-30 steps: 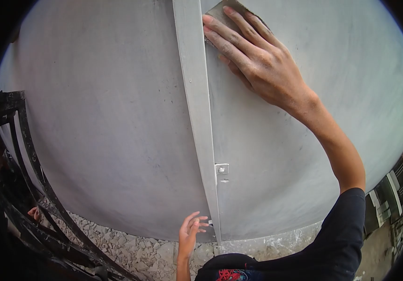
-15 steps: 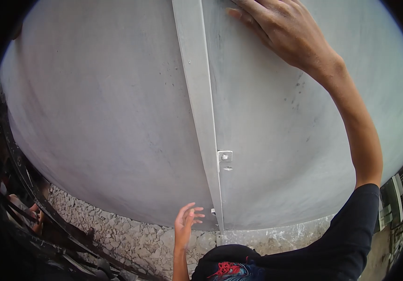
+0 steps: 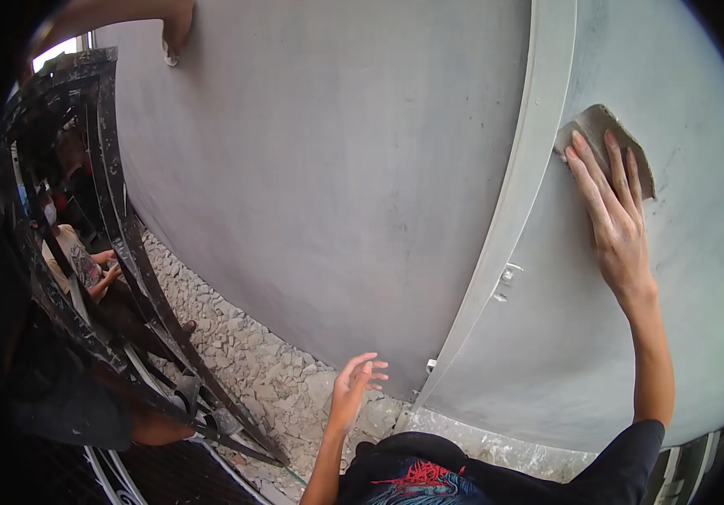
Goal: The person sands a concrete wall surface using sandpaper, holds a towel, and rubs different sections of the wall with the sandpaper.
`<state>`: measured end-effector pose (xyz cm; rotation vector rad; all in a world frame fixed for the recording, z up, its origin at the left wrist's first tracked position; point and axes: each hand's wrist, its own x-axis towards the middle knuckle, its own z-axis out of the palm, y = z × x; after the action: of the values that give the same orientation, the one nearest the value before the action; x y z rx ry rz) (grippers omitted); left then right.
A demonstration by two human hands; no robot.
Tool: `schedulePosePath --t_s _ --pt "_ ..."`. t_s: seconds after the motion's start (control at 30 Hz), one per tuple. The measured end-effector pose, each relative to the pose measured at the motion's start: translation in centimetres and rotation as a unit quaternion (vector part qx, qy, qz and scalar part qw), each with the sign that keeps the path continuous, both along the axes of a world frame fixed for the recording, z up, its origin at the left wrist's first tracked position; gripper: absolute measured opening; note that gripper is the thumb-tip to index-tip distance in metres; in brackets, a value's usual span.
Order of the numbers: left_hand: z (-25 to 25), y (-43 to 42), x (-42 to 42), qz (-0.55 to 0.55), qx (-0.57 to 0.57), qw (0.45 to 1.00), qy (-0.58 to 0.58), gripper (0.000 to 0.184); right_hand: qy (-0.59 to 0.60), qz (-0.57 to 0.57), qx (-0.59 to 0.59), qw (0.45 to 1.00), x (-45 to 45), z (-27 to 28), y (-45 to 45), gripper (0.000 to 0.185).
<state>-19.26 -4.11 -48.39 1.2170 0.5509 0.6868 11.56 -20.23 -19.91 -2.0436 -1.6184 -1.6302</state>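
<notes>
My right hand (image 3: pixel 619 223) presses a grey-brown sheet, like sandpaper (image 3: pixel 606 151), flat against the grey panel (image 3: pixel 682 278), its fingers spread over the sheet. This spot lies just right of the pale vertical metal strip (image 3: pixel 509 202). Low in the middle, my left hand (image 3: pixel 354 391) hangs in front of the left panel (image 3: pixel 337 168) with its fingers apart and nothing in them. A small metal tab (image 3: pixel 509 273) sits beside the strip on the right panel.
A black metal frame (image 3: pixel 114 185) curves along the left. Behind it sits a person in a mask (image 3: pixel 76 252). Another person's arm (image 3: pixel 109 21) reaches to the panel at top left. Broken rubble (image 3: pixel 244 345) covers the ground. A concrete ledge (image 3: pixel 497 442) runs below the panels.
The view has swung left, shifting the strip rightward in the picture. My right hand and the sheet are now lower in view. The other person's arm has come into view at top left.
</notes>
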Motion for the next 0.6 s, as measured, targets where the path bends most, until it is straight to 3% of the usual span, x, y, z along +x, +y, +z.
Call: schedulePosePath --t_s 0.03,0.17,0.27,0.3,0.4,0.53,0.6 --pt "0.0 0.1 -0.5 0.013 -0.001 1.0 -0.001 0.038 -0.001 0.004 -0.001 1.0 -0.4 -0.8 0.0 0.075" --pt "-0.5 0.1 -2.1 0.043 -0.012 0.999 -0.008 0.037 0.192 0.129 0.041 0.972 -3.1 -7.3 -0.3 0.069" --pt "-0.3 -0.3 -2.1 0.056 -0.019 0.998 -0.008 0.039 0.465 0.263 0.129 0.836 -9.7 -18.0 -0.6 0.054" --pt "-0.2 -0.5 -2.2 0.018 -0.013 1.0 -0.011 0.042 0.435 0.248 0.163 0.85 -12.9 -19.6 0.6 0.044" --pt "-0.8 -1.7 -1.2 -0.015 -0.016 0.999 -0.03 0.05 0.754 0.228 0.107 0.607 -19.9 -23.2 1.5 0.039" --pt "-4.4 -2.0 -0.8 -0.081 -0.082 0.988 -0.099 0.06 0.724 0.299 0.08 0.616 -21.5 -23.6 2.5 0.043" --pt "-4.2 -2.5 -0.3 -0.103 -0.102 0.98 -0.135 0.058 0.816 0.238 0.034 0.526 -19.9 -22.4 2.3 0.05"
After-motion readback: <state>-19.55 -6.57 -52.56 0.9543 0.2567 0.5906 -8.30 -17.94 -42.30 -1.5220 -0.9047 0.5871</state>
